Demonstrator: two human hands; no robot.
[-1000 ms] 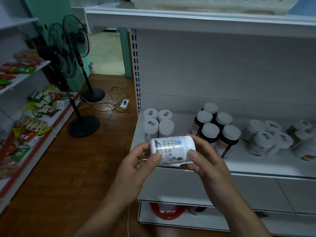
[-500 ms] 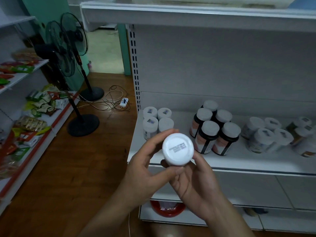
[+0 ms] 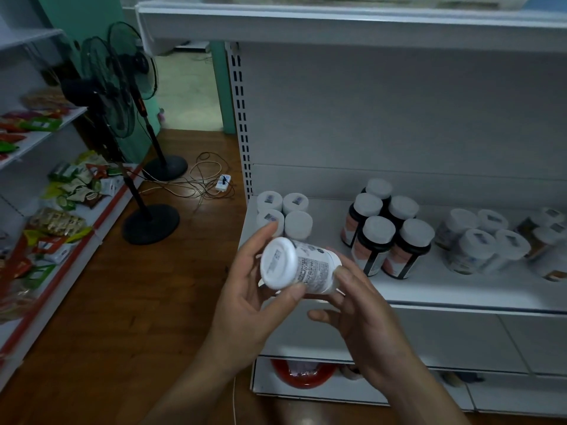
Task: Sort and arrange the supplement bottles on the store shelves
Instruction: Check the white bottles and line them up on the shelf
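Note:
A white supplement bottle (image 3: 302, 266) lies tilted in front of the shelf, its cap turned toward me and to the left. My left hand (image 3: 248, 302) grips it at the cap end, thumb under and fingers over. My right hand (image 3: 363, 314) holds the bottle's base end with its fingertips. On the white shelf (image 3: 429, 289) behind stand several white bottles (image 3: 285, 214) at the left, several dark bottles with white caps (image 3: 386, 237) in the middle, and several more white-capped bottles (image 3: 481, 243) at the right.
Two standing fans (image 3: 122, 96) and a tangle of cables with a power strip (image 3: 222, 183) occupy the wooden floor at left. Snack packets fill the left shelving (image 3: 61, 191). A red bowl (image 3: 302, 374) sits on the bottom shelf. An upper shelf (image 3: 337, 21) overhangs.
The bottle has tipped from cap straight toward me to a slant with its label showing. Both hands shifted slightly right and the view moved closer to the shelf.

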